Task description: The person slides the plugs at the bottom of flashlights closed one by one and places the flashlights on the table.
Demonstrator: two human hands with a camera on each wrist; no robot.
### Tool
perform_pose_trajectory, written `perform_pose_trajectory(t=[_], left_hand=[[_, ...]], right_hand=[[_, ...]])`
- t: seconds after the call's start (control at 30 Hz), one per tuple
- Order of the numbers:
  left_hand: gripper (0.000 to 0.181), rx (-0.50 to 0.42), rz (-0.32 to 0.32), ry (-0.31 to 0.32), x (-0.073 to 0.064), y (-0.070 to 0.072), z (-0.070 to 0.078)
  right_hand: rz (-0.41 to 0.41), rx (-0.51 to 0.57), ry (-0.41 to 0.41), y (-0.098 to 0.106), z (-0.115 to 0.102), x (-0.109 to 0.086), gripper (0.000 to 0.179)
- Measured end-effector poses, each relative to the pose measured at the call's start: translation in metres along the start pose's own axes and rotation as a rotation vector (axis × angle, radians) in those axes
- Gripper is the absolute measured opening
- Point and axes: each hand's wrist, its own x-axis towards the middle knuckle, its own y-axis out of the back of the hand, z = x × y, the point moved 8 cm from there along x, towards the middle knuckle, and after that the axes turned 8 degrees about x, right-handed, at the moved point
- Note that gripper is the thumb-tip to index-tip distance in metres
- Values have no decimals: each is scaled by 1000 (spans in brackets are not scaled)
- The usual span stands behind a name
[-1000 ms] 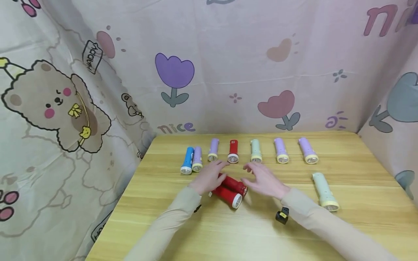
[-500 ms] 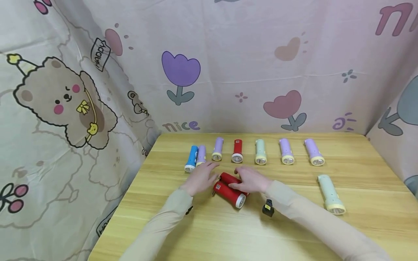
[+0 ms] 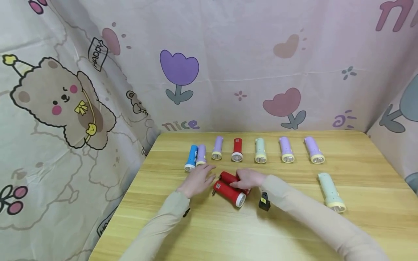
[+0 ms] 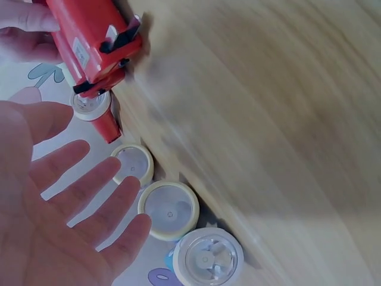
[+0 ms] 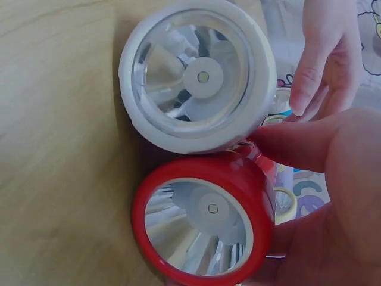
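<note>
Left hand (image 3: 195,180): I read fingers spread, nothing held. Right hand (image 3: 250,178): I see thumb and fingers pinching the red-rimmed flashlight (image 3: 228,177), thumb at its seam with the white-rimmed flashlight (image 3: 228,193). The latter lies on the table (image 3: 228,232), just right of the left hand; the red-rimmed flashlight lies behind, alongside. From my head view the right hand covers its middle; right fingertips I can't make out.

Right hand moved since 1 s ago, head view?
Yes, leftward: against the back-row mint flashlight, the right hand was mostly right of it, now mostly left, at the rear red flashlight.
</note>
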Motion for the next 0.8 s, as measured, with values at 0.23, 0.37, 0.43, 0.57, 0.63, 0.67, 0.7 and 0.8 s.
perform_pose_trajectory(t=[0.23,0.37,0.43,0.57,0.63,0.67,0.7,0.8], left_hand=[[45,-32,-9,10,2,-4,2],[47,-66,-27,19,4,-7,4],[48,-77,-23,15,4,-7,6],[47,-88,-2,6,7,-6,10],[47,-88,5,0,8,-5,11],[47,-87,3,1,9,-6,12],[47,-85,0,4,10,-6,12],[46,-90,1,7,11,-4,13]], right_hand=[[-41,19,-29,-2,0,2,25],[-26,-6,-25,-2,-1,3,23],[-12,-34,-21,-2,-1,3,23],[10,-59,-18,1,2,4,22],[24,-56,-17,2,4,3,22],[30,-49,-12,2,5,3,22],[35,-41,-5,2,6,3,22],[55,-27,16,3,10,3,21]])
